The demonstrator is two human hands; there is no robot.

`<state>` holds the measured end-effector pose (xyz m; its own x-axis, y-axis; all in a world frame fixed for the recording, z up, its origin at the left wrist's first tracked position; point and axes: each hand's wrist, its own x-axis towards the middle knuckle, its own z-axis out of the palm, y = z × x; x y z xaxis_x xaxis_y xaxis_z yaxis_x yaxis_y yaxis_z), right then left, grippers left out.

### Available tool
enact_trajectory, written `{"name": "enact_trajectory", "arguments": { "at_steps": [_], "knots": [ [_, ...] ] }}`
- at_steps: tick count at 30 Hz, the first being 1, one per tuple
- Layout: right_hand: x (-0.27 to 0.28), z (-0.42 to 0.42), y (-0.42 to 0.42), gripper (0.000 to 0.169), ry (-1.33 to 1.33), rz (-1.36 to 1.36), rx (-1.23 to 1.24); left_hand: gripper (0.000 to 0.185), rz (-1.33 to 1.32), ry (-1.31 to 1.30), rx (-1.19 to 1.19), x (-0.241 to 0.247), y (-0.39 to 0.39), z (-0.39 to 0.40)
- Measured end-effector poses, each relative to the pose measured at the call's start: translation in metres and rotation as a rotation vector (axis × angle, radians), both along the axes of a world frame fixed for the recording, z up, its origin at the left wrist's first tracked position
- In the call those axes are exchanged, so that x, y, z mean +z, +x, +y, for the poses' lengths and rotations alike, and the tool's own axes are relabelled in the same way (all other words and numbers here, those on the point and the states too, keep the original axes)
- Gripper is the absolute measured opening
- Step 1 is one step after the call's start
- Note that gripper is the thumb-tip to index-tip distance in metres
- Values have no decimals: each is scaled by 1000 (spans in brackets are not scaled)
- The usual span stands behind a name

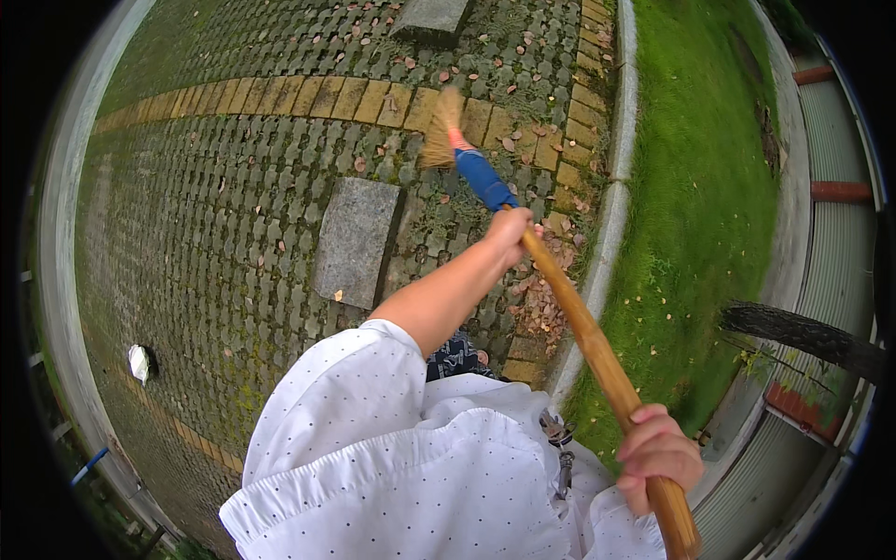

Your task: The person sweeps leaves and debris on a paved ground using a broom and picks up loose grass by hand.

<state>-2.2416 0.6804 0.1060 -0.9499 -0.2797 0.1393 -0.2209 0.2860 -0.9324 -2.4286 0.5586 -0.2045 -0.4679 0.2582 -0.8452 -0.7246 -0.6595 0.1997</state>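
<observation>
A straw broom [442, 136] reaches forward from me, its bristles blurred over a row of yellow paving bricks [318, 96]. Blue wrapping [483, 178] covers the neck of its wooden handle [579, 308]. Just behind that wrapping, my left hand [509, 234] grips the handle. My right hand [659, 455] is closed around the same handle near its upper end, close to my body. Dry leaves [549, 308] lie heaped beneath the handle along the curb. More fallen leaves are scattered around the bristles.
A stone block [358, 238] sits on mossy pavers left of my forearm; another stone block [432, 19] lies farther ahead. The granite curb [607, 238] borders grass [689, 245], where a tree trunk [798, 336] stands. Far left is a white bag-like object [138, 364].
</observation>
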Motion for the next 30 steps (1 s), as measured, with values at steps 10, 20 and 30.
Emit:
{"name": "enact_trajectory", "arguments": {
  "at_steps": [10, 20, 30],
  "knots": [
    [33, 78, 124, 18, -409, 355, -311, 23, 166, 86, -250, 92, 89, 74],
    [38, 66, 200, 24, -93, 158, -563, 25, -88, 78, -515, 37, 187, 154],
    [22, 88, 301, 23, -376, 454, -848, 28, 95, 2, -610, 65, 242, 169]
  ]
}}
